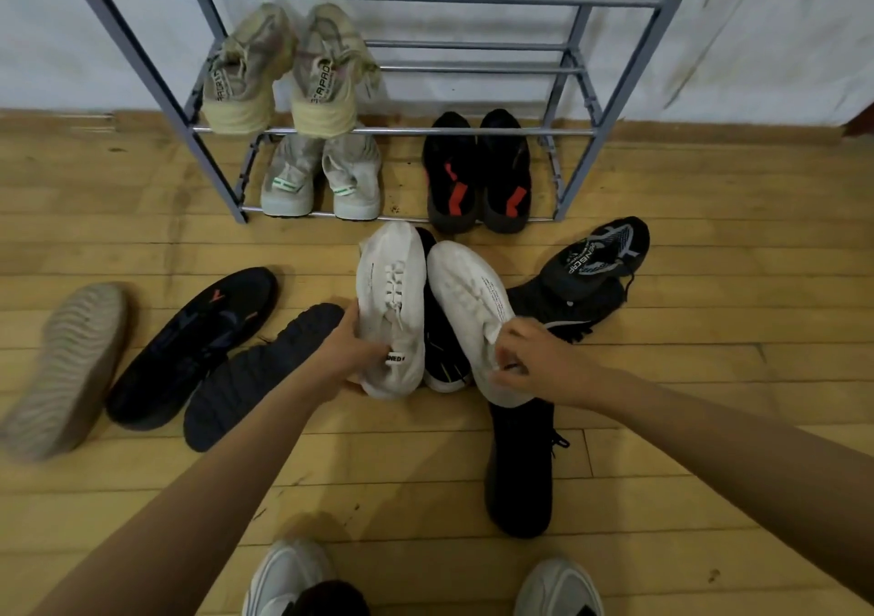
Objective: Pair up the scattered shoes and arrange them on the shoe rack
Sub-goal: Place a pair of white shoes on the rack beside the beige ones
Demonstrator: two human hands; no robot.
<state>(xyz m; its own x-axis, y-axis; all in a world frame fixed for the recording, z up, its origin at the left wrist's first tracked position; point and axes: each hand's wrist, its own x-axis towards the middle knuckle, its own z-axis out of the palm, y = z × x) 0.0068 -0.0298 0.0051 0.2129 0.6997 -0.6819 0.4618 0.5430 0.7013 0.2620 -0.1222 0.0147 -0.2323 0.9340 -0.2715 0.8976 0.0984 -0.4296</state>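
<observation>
My left hand (352,355) grips white shoe (392,294), right hand (534,360) pinches second white shoe (468,294) by collar; weak pinch may drop it.

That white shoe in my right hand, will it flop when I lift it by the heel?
Probably somewhat: the right hand pinches the white shoe at its heel, where the fabric upper bunches, so it looks soft there. The toe end has a full rounded shape, so the front likely won't collapse.
</observation>
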